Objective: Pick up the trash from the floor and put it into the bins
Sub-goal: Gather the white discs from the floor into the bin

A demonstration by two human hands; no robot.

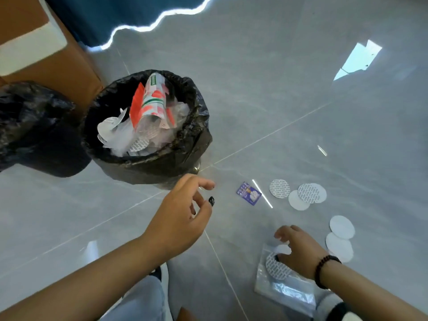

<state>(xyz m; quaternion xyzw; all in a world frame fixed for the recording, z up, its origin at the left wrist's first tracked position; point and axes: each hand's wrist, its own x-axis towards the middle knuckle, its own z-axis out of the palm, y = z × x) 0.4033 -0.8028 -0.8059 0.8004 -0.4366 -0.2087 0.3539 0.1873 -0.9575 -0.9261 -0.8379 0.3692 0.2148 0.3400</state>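
A bin lined with a black bag stands on the grey tiled floor, stuffed with clear plastic, white discs and a red-and-white wrapper that sticks up above the rim. A second black-bagged bin sits just beside it at the left, against a brown box.

The left hand hovers near the first bin's front edge, fingers loosely curled and grasping nothing. The right hand, with a dark bead bracelet at the wrist, reaches down over a clear bag lying flat on the floor – its fingers are spread and touch a patterned disc on top of that bag, without closing round it.

More trash lies on the floor: a small purple packet between the hands, three discs overlapping just right of it, and further discs beside the right hand – some of them partly hidden by the wrist.
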